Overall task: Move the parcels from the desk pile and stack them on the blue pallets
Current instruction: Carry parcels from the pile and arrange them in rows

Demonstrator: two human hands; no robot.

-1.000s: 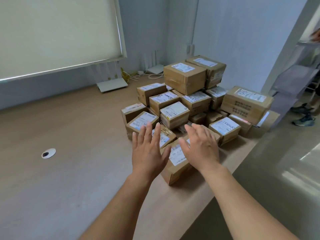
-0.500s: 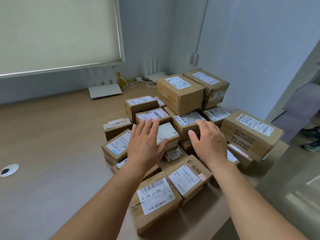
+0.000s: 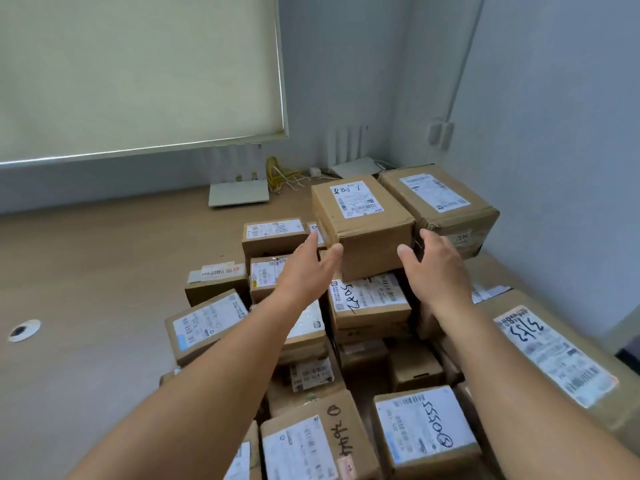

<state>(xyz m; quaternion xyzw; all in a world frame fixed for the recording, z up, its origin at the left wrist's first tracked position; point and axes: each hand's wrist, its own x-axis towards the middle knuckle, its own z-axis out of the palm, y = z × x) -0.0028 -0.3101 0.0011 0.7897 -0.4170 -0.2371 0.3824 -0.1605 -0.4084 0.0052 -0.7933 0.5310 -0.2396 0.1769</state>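
Top box (image 3: 363,233): brown corrugated cardboard, near-cubic, taped seams, corners a bit crushed. White printed label on the lid with barcode and black marker scrawl. Perched on top of the pile (image 3: 207,323), far right of desk (image 3: 104,271), resting on a flatter labelled carton (image 3: 367,303). Just beside a similar carton (image 3: 440,202) to its right, near the wall.

Left hand (image 3: 304,271): spread wide, fingers straight, tips at the box's left face, thumb by the near lower corner. Right hand (image 3: 436,268): spread wide too, thumb at the near face, fingers reaching round the right edge, partly hidden. Actual contact on either side: cannot tell.

Rest of pile: kraft-brown matte cartons, mixed sizes, jumbled and tilted, white labels, some with marker digits. Largest carton (image 3: 554,358) at near right, tilted.

Desk: smooth light wood laminate, round grommet (image 3: 20,330) at left. Far edge: flat white router (image 3: 239,194) with upright antennas, tangle of yellow cables (image 3: 277,174) to its right. Pale roller blind (image 3: 138,74) above, far left.
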